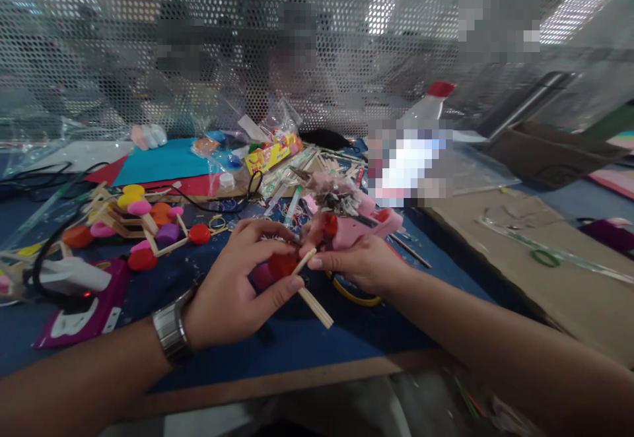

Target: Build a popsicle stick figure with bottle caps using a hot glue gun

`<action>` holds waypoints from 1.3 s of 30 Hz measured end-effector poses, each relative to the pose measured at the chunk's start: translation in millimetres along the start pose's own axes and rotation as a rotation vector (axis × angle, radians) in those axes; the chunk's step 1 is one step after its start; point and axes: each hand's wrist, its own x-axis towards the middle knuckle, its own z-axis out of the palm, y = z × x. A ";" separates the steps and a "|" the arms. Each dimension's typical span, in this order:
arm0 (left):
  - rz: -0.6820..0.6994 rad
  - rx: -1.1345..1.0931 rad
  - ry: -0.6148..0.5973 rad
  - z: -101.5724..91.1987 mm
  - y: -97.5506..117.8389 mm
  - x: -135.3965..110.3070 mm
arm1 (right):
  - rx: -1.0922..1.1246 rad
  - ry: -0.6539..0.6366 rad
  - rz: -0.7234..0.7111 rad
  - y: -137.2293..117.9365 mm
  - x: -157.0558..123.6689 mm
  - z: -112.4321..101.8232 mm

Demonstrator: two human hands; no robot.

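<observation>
My left hand [238,285], a metal watch on its wrist, pinches a red bottle cap [281,265] joined to a wooden stick [314,305] that slants down to the right. My right hand [359,262] grips a pink glue gun [364,222] and also touches the stick's upper end beside the cap. Both hands meet over the blue mat [297,338]. A structure of wooden sticks and coloured caps [143,222] lies to the left of my left hand.
A white bottle with a red cap [421,153] stands behind the glue gun. Loose sticks, plastic bags and coloured paper [163,163] litter the back. Cardboard [535,259] lies right. A white device on purple packaging [74,278] sits left. Perforated mesh screens off blurred people behind.
</observation>
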 end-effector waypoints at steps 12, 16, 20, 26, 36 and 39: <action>-0.021 -0.090 -0.018 -0.3 2.9 2.5 | 0.076 -0.099 0.011 -3.8 -3.8 8.5; -0.073 -0.175 0.074 -1.9 -0.3 5.0 | 0.114 0.098 -0.018 -5.5 2.1 5.5; -0.137 -0.231 0.221 -4.6 -3.8 8.1 | 0.125 0.185 -0.046 -7.9 9.0 -3.7; -0.116 -0.226 0.343 -16.6 2.0 17.0 | -0.079 0.230 -0.022 -11.8 14.4 -19.4; -0.212 -0.152 0.334 -49.1 14.3 25.2 | -0.351 0.278 -0.005 -16.9 16.9 -22.5; -0.256 -0.164 0.367 -48.2 0.0 19.0 | -0.266 0.271 0.036 -13.6 16.8 -20.4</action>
